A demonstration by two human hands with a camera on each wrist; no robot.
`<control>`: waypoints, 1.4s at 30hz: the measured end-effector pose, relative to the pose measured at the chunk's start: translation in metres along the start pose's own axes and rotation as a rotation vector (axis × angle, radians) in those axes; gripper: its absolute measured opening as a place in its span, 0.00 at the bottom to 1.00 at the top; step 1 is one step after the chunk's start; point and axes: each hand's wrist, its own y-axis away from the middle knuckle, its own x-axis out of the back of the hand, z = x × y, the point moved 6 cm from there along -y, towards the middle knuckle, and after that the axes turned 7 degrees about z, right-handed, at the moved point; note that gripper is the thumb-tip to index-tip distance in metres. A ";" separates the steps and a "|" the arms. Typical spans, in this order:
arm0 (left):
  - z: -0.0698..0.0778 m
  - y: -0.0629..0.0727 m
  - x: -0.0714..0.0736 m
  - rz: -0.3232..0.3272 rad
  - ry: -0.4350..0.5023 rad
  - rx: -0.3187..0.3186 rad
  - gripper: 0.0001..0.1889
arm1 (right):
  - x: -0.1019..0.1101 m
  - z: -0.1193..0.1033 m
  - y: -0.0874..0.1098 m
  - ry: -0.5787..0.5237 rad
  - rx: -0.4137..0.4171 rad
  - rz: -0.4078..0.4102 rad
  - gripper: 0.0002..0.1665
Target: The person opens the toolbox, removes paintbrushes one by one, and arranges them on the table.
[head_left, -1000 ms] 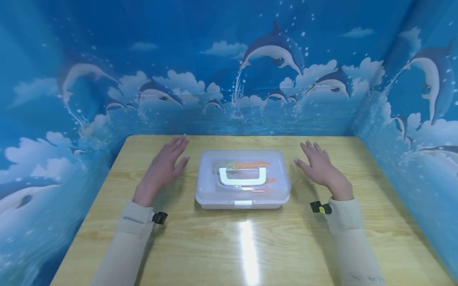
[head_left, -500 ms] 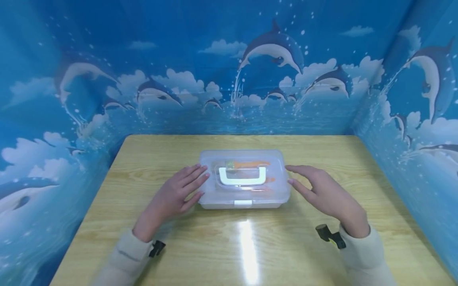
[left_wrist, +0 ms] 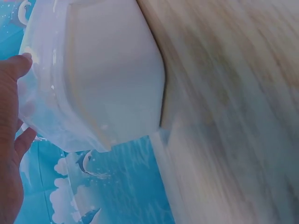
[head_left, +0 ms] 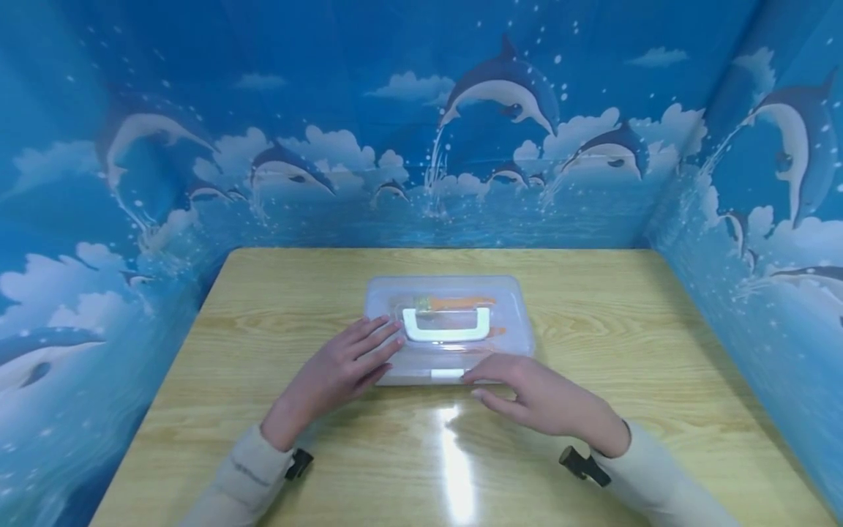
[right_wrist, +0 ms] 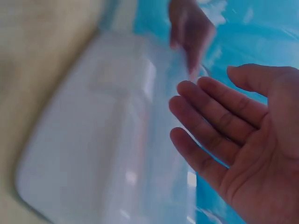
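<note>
A translucent plastic storage box with a lid sits on the table, its white carry handle lying flat on top. Long orange things show blurrily through the lid. My left hand rests on the lid's front left, fingers fairly straight; in the left wrist view its fingertips meet the side of the lid. At the box's front, my right hand has its fingertips at the right end of the white latch. The right wrist view shows that hand's fingers extended, with nothing held.
The wood-patterned table extends on all sides of the box. A blue cloth backdrop printed with dolphins rises behind it and along both sides. Light glares off the table in front of the box.
Both hands have come in from the table's sides. The left now lies on the lid; the right went to the box's right edge, then round to the front latch. The box stays put.
</note>
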 end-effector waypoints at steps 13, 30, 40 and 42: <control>-0.001 0.006 -0.006 -0.015 -0.007 0.023 0.31 | -0.064 0.020 0.007 -0.232 -0.051 -0.143 0.23; -0.003 0.006 -0.003 0.013 0.049 0.069 0.28 | -0.078 0.040 0.013 -0.353 -0.277 -0.141 0.25; -0.002 0.005 -0.006 0.046 0.061 0.063 0.28 | -0.084 0.056 0.013 -0.632 -0.482 -0.103 0.25; -0.001 0.005 -0.007 0.061 0.071 0.063 0.28 | -0.086 0.058 0.013 -0.703 -0.537 -0.092 0.28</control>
